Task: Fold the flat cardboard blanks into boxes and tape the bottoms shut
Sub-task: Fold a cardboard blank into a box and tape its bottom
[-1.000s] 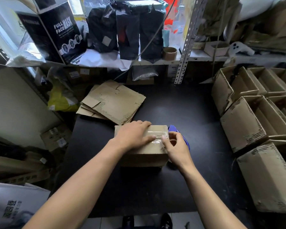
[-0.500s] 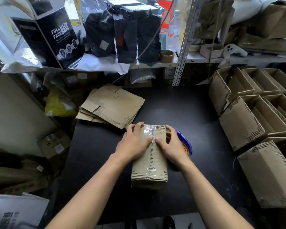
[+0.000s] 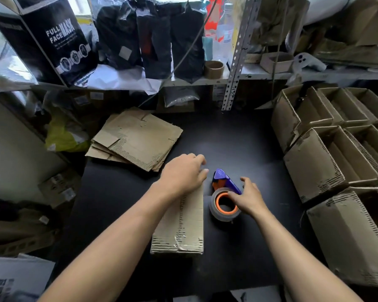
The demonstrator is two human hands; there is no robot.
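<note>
1. Nearest the viewer, on the black table [image 3: 238, 140], a folded cardboard box [image 3: 183, 223] is laid lengthwise, one end turned toward the camera; a strip of clear tape appears to run over that near end, so the bottom is judged to be partly sealed at least.
2. At the far end of the box, the left hand [image 3: 183, 173] is rested palm down, its fingers loosely spread and closed round nothing; the box is probably being steadied there so it does not slide.
3. Just beside the box on its right, a tape dispenser [image 3: 225, 199] with a purple body and orange core is reached by the right hand [image 3: 249, 199]; the fingers are curled lightly over the roll and the thumb is hidden, so a firm grip cannot be confirmed. Another strip is presumably wanted.
4. Farther back on the left, a stack of flat blanks [image 3: 135, 138] is kept within reach as the supply.
5. Along the right edge, finished boxes [image 3: 314, 171] are stacked open side up or tipped, clear of the working space.
6. Behind, a shelf [image 3: 260, 73] is loaded with black bags and a spare tape core.
</note>
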